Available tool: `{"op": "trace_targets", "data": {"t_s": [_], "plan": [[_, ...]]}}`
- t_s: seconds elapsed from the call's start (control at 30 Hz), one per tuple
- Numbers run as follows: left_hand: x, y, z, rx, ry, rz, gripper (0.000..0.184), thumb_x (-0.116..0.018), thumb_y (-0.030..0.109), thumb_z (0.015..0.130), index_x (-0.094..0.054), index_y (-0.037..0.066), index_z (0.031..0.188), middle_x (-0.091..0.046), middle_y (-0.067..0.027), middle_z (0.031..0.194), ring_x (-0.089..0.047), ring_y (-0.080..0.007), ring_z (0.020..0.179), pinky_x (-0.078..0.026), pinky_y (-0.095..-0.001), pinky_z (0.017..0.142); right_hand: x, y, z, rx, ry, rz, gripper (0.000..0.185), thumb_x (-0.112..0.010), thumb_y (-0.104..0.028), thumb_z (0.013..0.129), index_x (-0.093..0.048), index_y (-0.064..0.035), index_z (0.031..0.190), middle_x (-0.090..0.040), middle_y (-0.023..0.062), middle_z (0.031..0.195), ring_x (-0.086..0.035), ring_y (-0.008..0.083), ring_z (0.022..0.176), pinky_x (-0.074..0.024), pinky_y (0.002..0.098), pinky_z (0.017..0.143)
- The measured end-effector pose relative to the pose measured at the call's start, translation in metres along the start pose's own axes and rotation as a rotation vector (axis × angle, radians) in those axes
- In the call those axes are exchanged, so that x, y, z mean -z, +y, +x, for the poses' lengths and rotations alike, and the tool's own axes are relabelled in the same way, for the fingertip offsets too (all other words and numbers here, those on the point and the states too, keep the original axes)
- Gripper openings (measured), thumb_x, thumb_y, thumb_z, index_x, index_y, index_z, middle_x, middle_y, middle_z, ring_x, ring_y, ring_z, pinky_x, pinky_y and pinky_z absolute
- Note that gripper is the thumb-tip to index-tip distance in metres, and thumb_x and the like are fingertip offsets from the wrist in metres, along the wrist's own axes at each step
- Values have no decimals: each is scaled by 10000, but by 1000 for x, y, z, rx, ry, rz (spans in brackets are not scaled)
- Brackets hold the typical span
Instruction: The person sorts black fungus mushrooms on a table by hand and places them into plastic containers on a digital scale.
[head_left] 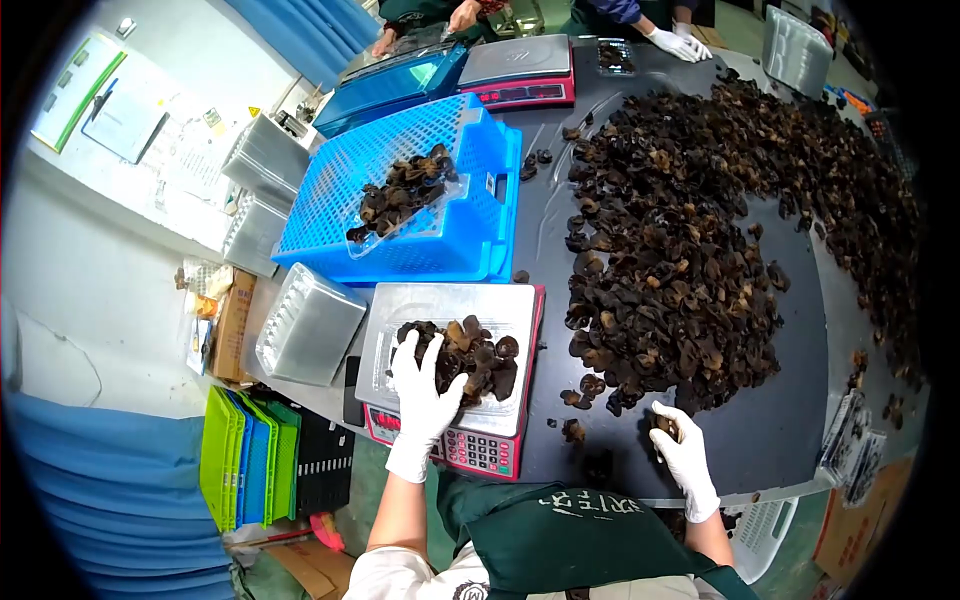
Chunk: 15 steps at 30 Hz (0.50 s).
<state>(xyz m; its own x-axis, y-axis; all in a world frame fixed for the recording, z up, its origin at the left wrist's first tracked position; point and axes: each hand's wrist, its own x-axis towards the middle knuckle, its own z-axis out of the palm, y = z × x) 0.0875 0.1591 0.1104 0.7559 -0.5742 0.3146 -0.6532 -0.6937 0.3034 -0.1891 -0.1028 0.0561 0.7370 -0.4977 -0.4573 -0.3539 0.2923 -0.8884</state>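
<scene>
My left hand (424, 392), in a white glove, rests with its fingers spread on dark wood ear mushrooms (482, 362). They lie in a clear plastic tray (512, 322) on the metal plate of a red digital scale (482, 452). At the table's near edge, my right hand (684, 452), also gloved, has its fingers curled around a brownish piece of wood ear mushroom (664, 428). Just beyond that hand spreads a large pile of wood ear mushrooms (670, 300) on the dark tabletop (800, 400).
A filled clear tray (400, 195) sits on an upturned blue crate (330, 200) behind the scale. Stacked clear trays (312, 325) stand at the left. Across the table are a second scale (517, 70) and co-workers' hands (680, 42). Coloured crates (245, 460) stand lower left.
</scene>
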Motion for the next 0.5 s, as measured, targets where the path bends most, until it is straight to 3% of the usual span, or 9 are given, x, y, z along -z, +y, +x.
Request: {"op": "trace_targets", "data": {"t_s": [0.07,0.13,0.17,0.2,0.27,0.3,0.33,0.37,0.5], "plan": [[8,-2,-3,-6,29,-13,846,-769,365,720,-392,75,1420,-283,-255,1457,-283,-436,1337,-251,-532,1099,2,3,-1,36,26,-52,402,-661,-42,836,-589,-51,1231,-608,-2,946,-548,65,736,-471,215,629],[16,-6,-7,72,127,-206,888,-775,406,705,-380,66,1424,-256,-247,1467,-279,-431,1341,-260,-518,1102,6,15,-1,141,62,-179,409,-670,-36,819,-591,-45,1220,-622,20,976,-581,100,801,-486,244,703],[22,-11,-7,87,156,-243,899,-783,387,700,-370,58,1428,-244,-225,1471,-279,-409,1348,-273,-495,1104,6,18,0,252,100,-298,416,-678,-30,802,-593,-39,1209,-636,42,1005,-614,135,866,-501,273,777],[23,-16,-8,98,236,-340,778,-723,267,767,-370,45,1423,-272,-217,1461,-301,-389,1343,-275,-469,1108,5,15,0,254,89,-301,416,-678,-30,802,-593,-39,1209,-636,42,1005,-614,135,866,-501,273,777],[33,-36,-12,148,336,-126,636,-603,102,826,-376,36,1416,-330,-187,1445,-350,-343,1327,-286,-436,1099,3,3,-7,341,121,-544,428,-690,-18,768,-594,-28,1185,-640,91,1038,-635,202,967,-483,300,879],[37,-45,-14,226,379,-202,597,-552,53,838,-383,35,1410,-357,-172,1436,-374,-321,1315,-295,-425,1090,0,-3,-9,390,137,-628,438,-696,-16,736,-598,-29,1163,-631,119,1040,-639,258,944,-494,321,868],[41,-53,-16,303,423,-280,567,-500,4,850,-390,34,1405,-383,-157,1426,-397,-300,1303,-303,-413,1080,0,-1,-8,394,130,-629,438,-696,-16,736,-598,-29,1163,-631,119,1040,-639,258,944,-494,321,868],[45,-62,-19,323,468,-260,530,-472,-9,867,-406,38,1391,-414,-130,1408,-416,-262,1294,-319,-390,1060,1,2,-8,415,130,-696,442,-697,-19,724,-602,-32,1155,-627,121,1059,-627,269,958,-491,332,872],[56,-77,-27,374,514,-254,467,-441,-4,903,-424,32,1368,-440,-126,1382,-420,-254,1290,-324,-367,1066,0,2,-9,413,118,-848,445,-707,-69,697,-618,-54,1133,-613,116,1120,-569,302,1027,-446,386,926]]}}
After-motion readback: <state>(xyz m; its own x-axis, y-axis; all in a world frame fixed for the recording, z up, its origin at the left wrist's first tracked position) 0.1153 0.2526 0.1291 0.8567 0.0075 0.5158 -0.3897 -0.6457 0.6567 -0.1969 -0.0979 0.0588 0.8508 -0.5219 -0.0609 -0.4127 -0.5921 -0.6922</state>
